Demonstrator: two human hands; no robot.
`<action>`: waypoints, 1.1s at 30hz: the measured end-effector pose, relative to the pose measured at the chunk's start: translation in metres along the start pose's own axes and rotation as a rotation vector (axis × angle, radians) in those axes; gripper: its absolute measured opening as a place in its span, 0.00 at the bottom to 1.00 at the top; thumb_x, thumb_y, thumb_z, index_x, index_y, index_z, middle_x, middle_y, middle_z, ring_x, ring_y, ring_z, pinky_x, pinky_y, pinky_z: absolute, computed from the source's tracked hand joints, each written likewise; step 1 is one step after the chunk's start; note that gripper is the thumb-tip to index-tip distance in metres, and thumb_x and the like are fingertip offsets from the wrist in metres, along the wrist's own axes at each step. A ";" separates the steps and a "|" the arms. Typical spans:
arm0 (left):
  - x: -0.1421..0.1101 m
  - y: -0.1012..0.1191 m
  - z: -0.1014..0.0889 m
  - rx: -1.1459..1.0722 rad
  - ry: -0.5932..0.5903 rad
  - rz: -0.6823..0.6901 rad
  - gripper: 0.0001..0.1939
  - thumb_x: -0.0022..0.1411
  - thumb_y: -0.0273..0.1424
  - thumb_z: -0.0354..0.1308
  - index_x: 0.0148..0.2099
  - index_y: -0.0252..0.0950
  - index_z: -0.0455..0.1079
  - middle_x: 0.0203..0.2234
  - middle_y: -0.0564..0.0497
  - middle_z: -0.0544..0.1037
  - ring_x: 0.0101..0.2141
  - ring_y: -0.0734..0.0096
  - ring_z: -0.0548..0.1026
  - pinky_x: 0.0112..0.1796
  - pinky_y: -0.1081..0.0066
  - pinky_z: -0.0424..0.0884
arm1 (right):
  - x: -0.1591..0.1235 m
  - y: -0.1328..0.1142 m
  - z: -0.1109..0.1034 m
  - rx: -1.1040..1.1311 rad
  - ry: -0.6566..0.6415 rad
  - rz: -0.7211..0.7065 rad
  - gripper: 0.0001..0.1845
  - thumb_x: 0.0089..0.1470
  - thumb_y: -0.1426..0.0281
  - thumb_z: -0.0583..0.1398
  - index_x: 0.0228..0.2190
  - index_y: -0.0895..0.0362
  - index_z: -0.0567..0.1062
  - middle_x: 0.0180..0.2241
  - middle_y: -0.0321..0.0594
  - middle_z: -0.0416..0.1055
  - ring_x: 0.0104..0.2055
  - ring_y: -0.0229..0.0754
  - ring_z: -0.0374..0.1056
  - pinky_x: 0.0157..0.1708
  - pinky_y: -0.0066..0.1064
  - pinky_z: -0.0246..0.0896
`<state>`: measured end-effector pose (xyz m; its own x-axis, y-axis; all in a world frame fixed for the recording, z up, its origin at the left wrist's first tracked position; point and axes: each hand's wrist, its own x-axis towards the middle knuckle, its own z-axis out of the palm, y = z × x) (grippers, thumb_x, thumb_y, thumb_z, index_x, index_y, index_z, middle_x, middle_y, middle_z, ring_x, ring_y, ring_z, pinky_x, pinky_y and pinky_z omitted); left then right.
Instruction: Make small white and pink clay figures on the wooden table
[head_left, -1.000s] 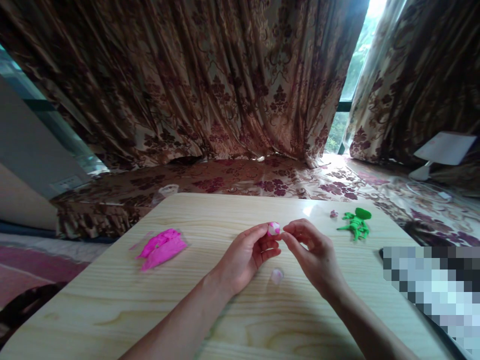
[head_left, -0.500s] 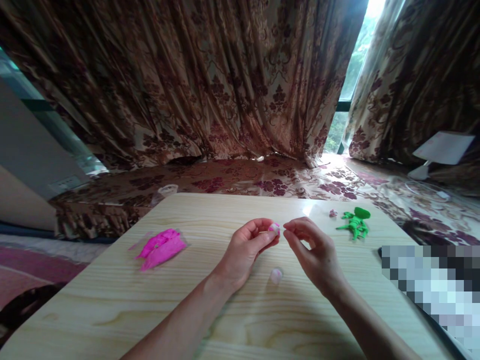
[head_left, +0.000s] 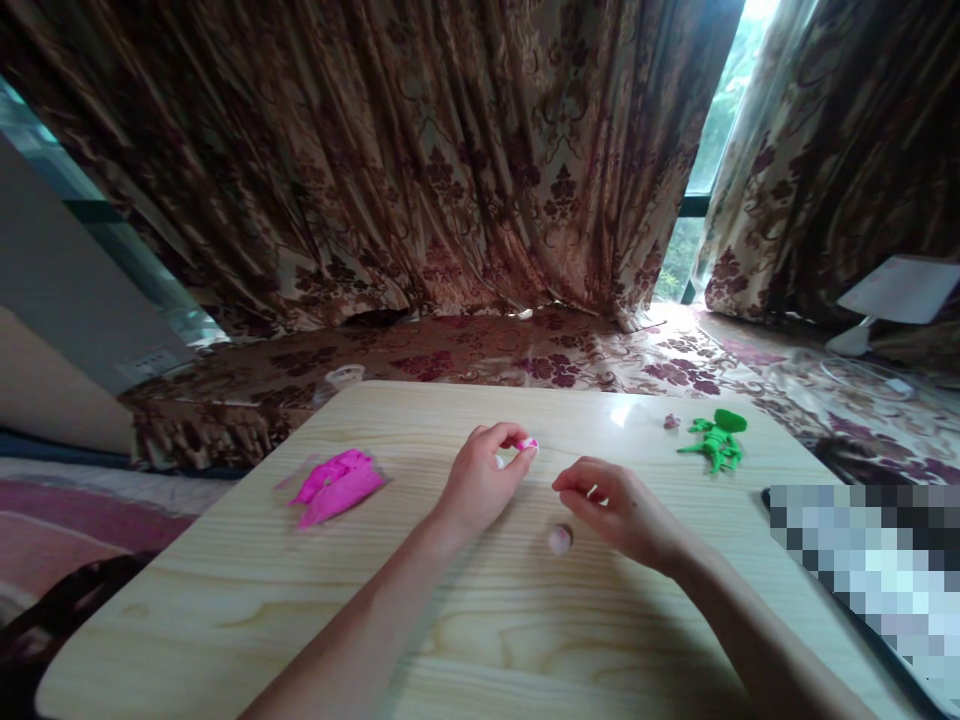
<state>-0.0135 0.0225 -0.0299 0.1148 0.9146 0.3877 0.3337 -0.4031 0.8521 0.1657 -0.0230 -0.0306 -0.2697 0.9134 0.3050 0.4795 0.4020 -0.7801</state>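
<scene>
Pink-and-white lump is near the middle of the frame, pinched by the left hand, probably with just fingertips because it is small. Lower right, the right hand has curled fingers; I cannot tell if they hold anything.

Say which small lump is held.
The pink-and-white lump, pinched in the left hand; the pale ball and brownish lump lie on the table.

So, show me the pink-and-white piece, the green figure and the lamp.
Pink-and-white piece (head_left: 529, 443): head view, on its exposed side.
Green figure (head_left: 716, 440): head view, on its body.
Lamp (head_left: 896, 289): head view, on its shade.
</scene>
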 end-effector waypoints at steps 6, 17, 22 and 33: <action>0.004 -0.014 -0.010 0.293 -0.174 0.108 0.07 0.53 0.32 0.55 0.32 0.40 0.74 0.30 0.50 0.76 0.38 0.64 0.69 0.42 0.69 0.62 | -0.001 0.008 0.003 -0.073 0.007 0.009 0.09 0.52 0.73 0.54 0.32 0.57 0.75 0.30 0.38 0.71 0.30 0.37 0.67 0.28 0.27 0.62; 0.018 -0.023 -0.079 0.464 -0.192 -0.029 0.15 0.56 0.35 0.50 0.38 0.35 0.75 0.35 0.48 0.77 0.35 0.65 0.73 0.37 0.72 0.65 | -0.001 0.015 0.004 -0.152 0.045 -0.004 0.11 0.52 0.72 0.53 0.32 0.55 0.75 0.29 0.37 0.73 0.28 0.38 0.67 0.28 0.28 0.61; 0.017 -0.021 -0.084 0.530 -0.205 -0.009 0.13 0.54 0.33 0.51 0.36 0.36 0.75 0.33 0.48 0.77 0.34 0.66 0.72 0.36 0.72 0.65 | 0.000 0.017 0.004 -0.144 0.068 0.005 0.12 0.52 0.71 0.52 0.32 0.55 0.76 0.29 0.38 0.73 0.29 0.39 0.67 0.29 0.29 0.61; 0.034 -0.023 -0.056 0.458 -0.261 0.032 0.14 0.53 0.32 0.50 0.36 0.35 0.76 0.30 0.50 0.79 0.31 0.67 0.73 0.34 0.72 0.65 | 0.000 0.017 0.007 -0.159 0.070 0.028 0.13 0.53 0.69 0.51 0.33 0.56 0.75 0.29 0.39 0.74 0.29 0.41 0.68 0.31 0.31 0.62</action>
<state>-0.0693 0.0608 -0.0164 0.3412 0.9031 0.2606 0.6945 -0.4290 0.5776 0.1678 -0.0164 -0.0481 -0.1983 0.9244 0.3259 0.6135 0.3764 -0.6943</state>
